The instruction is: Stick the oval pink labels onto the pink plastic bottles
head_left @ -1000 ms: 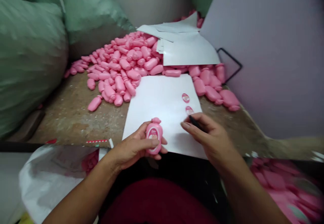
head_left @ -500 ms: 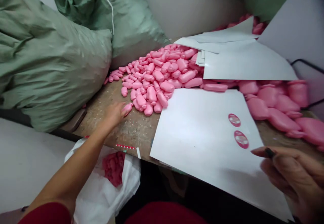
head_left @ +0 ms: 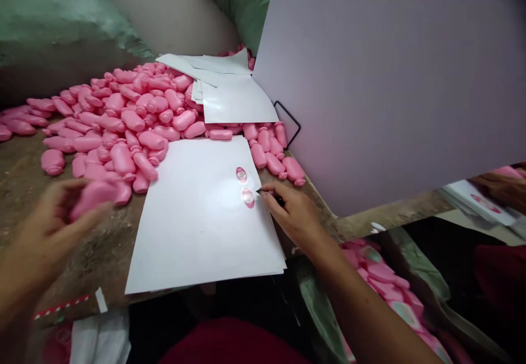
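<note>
My left hand (head_left: 57,224) is closed around a pink plastic bottle (head_left: 96,197), slightly blurred, at the front of the bottle heap. On the table lies a white sheet (head_left: 189,216) with two oval pink-and-white stickers (head_left: 247,197) near its right edge. Beside the lower sticker, my right hand (head_left: 293,210) pinches a small dark pointed tool (head_left: 280,201), whose tip reaches the sticker's right side. The tool's exact kind is hidden by the fingers.
A large heap of pink bottles (head_left: 123,106) covers the table's back left, with more white sheets (head_left: 238,98) on top. A pale panel (head_left: 382,90) rises at right; a co-worker's hand (head_left: 503,188) shows beyond it. An open sack of labelled bottles (head_left: 382,276) stands below.
The view has swung right. My left hand has brought a bottle from the heap closer to the sheet. My right hand has moved in, its tool now at the lower sticker.
</note>
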A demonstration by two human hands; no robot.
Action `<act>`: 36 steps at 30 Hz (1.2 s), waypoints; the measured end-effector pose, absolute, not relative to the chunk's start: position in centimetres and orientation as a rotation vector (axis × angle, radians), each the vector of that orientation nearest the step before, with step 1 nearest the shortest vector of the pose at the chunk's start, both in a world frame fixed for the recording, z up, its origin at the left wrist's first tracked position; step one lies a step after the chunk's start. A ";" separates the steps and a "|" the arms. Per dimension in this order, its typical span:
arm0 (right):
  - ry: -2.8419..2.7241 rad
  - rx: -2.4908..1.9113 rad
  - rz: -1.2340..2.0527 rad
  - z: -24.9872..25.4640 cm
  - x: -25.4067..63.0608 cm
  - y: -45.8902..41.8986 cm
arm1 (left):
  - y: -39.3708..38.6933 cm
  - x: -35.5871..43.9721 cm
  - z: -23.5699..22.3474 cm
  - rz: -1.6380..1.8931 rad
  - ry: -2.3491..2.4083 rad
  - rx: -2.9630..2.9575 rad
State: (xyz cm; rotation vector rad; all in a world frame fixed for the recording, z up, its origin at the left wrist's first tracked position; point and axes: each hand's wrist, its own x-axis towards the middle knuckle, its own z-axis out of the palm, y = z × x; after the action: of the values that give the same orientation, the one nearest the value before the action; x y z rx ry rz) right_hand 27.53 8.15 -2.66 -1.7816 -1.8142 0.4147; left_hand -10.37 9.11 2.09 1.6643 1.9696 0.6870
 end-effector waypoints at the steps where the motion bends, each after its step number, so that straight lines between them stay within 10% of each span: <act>1: -1.841 -1.792 0.393 -2.8 27.5 8.7 | 9.0 -7.5 2.4 0.731 1.818 1.655; 11: -1.986 -1.789 0.270 -3.4 27.2 10.3 | 12.2 7.3 -0.8 0.258 0.878 2.312; 36: -2.026 -1.717 0.253 -3.6 27.2 9.4 | 11.6 7.7 -0.7 -0.047 0.943 2.378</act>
State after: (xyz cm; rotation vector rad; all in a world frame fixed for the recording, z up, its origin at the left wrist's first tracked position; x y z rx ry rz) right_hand 27.21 9.42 -3.61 -1.7171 -2.0265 0.2532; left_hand 7.67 11.63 -0.66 2.3784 0.9429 -0.0474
